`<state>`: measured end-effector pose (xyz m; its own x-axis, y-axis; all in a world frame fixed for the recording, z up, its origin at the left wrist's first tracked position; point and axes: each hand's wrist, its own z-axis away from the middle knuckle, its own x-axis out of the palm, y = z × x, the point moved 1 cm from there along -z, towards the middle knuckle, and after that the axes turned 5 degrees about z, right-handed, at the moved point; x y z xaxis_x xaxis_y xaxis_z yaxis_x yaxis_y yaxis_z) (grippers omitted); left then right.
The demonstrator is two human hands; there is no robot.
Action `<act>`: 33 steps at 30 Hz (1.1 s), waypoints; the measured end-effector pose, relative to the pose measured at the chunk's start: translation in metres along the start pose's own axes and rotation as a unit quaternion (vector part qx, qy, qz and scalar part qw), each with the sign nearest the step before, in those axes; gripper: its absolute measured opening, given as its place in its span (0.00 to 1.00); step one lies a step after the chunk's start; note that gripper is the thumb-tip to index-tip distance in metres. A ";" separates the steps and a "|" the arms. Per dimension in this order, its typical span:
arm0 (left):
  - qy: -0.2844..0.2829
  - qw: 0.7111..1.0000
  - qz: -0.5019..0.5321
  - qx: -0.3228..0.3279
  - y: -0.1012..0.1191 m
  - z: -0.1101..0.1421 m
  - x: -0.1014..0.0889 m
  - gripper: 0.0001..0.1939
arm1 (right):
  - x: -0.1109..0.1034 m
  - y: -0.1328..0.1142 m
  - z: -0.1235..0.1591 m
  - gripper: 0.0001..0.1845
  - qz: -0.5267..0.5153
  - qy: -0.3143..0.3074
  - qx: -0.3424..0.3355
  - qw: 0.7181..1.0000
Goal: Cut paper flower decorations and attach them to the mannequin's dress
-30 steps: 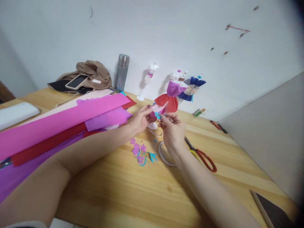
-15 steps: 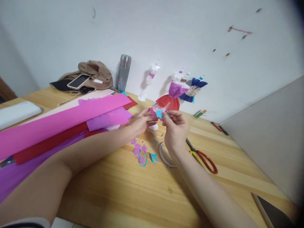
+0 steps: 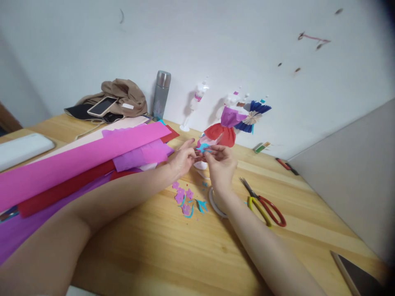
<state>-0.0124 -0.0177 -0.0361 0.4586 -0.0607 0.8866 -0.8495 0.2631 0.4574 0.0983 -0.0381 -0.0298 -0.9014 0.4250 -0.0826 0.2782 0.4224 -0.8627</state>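
My right hand pinches a small blue paper cutout between thumb and fingers. At the cutout's left edge, the fingers of my left hand are bent inward and also grip it. Just behind stands a mini dress form in a purple paper top, a red paper skirt and a pink lower layer partly hidden by my hands. Its white base shows below my fingers. Purple paper flowers and blue scraps lie on the wooden table. A tape roll is partly covered by my right wrist.
Scissors with red and yellow handles lie to the right. Pink, red and purple paper sheets cover the left side. A bare white dress form, a bottle and a blue paper fan stand by the wall.
Both hands have drawn closer together. My right hand has moved left with the blue cutout, and my left fingers have come in to its edge. More of the scissors shows.
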 end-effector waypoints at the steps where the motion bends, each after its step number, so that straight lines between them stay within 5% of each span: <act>1: -0.001 1.000 0.003 -0.003 0.001 0.001 0.001 0.46 | -0.001 0.000 0.000 0.11 0.009 -0.002 -0.006 1.000; 5: -0.010 1.000 0.007 -0.022 0.002 -0.001 0.001 0.36 | -0.006 -0.005 0.002 0.10 0.068 -0.015 -0.066 0.995; 9: -0.013 0.999 0.005 -0.033 0.001 -0.007 -0.003 0.15 | -0.010 -0.013 0.004 0.08 0.217 -0.022 -0.205 0.954; 12: -0.027 0.999 0.000 -0.040 0.000 -0.010 -0.004 0.07 | -0.010 -0.013 -0.001 0.09 0.252 -0.014 -0.232 0.939; 19: -0.033 0.998 -0.038 -0.030 -0.001 -0.005 0.000 0.09 | -0.006 -0.007 -0.008 0.12 0.269 -0.025 -0.192 0.944; 25: 0.006 0.999 -0.048 -0.003 -0.001 -0.002 0.004 0.35 | -0.007 -0.009 -0.005 0.13 0.297 -0.023 -0.171 0.939; 33: -0.007 0.998 -0.059 -0.003 -0.006 -0.010 0.002 0.39 | -0.009 -0.012 -0.007 0.11 0.275 -0.024 -0.162 0.947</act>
<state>-0.0044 -0.0097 -0.0379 0.5512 -0.1056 0.8277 -0.7883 0.2594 0.5580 0.1055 -0.0411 -0.0155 -0.6030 0.6177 -0.5048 0.7901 0.3752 -0.4847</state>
